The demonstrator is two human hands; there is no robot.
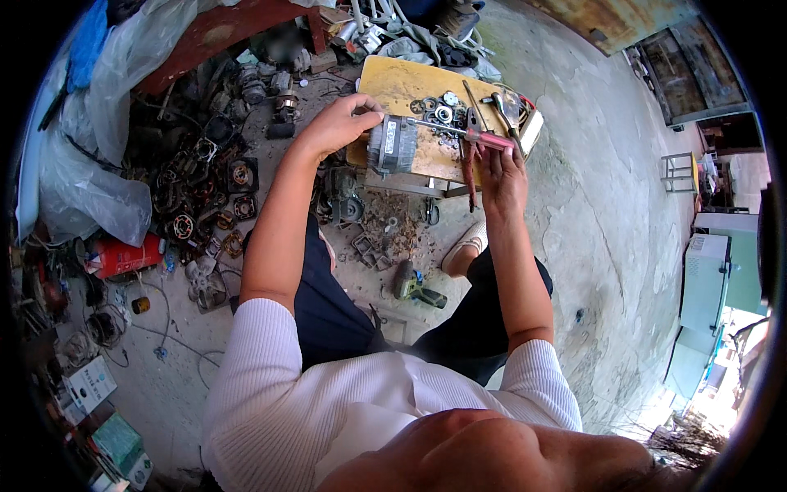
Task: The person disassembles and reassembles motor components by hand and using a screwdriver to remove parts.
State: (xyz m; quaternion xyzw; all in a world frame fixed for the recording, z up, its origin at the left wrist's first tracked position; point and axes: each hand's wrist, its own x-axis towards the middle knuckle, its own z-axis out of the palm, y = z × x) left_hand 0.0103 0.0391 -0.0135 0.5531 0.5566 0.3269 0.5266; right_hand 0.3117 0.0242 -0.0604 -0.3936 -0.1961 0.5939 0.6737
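Observation:
A grey finned metal motor point(392, 145) sits at the left edge of a small yellow-topped bench point(393, 78). My left hand point(348, 123) grips the motor at its upper left side, thumb and fingers closed on it. In my right hand point(503, 176) is a screwdriver with a pink-red handle point(490, 140). Its shaft points left and reaches the motor's upper right edge; I cannot make out exactly where the tip rests. Behind the shaft lie several loose bearings and rings point(443, 113) on the bench top.
More hand tools point(507, 111) lie at the bench's right end. A green cordless drill point(418, 287) is on the floor between my feet. Heaps of motor parts point(197, 180) cover the floor at left, near a red cylinder point(123, 255). Bare concrete floor point(607, 246) stretches to the right.

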